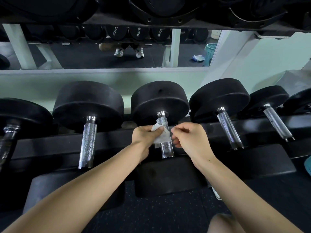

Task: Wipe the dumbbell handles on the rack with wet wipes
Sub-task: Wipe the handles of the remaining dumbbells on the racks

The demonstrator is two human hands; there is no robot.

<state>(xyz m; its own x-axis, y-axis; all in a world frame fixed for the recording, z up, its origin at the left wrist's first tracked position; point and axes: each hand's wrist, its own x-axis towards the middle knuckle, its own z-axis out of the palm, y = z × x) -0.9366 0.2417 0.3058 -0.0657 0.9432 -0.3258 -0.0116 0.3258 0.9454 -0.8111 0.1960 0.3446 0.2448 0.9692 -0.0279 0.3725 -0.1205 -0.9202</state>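
Wipe [160, 136] wraps centre handle [167, 150], gripped by left hand [144, 137] at 9 o'clock; right hand [189, 139] at 3 o'clock, grip indeterminate.

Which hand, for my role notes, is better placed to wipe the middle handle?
Left: the left hand grips the wet wipe against the middle handle; the right hand is beside it.

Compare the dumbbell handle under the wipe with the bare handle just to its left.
The middle handle has a white wet wipe over its upper part; the left handle is bare all along. The left hand grips the wipe on the middle handle; nothing touches the left handle. Both are knurled chrome bars.
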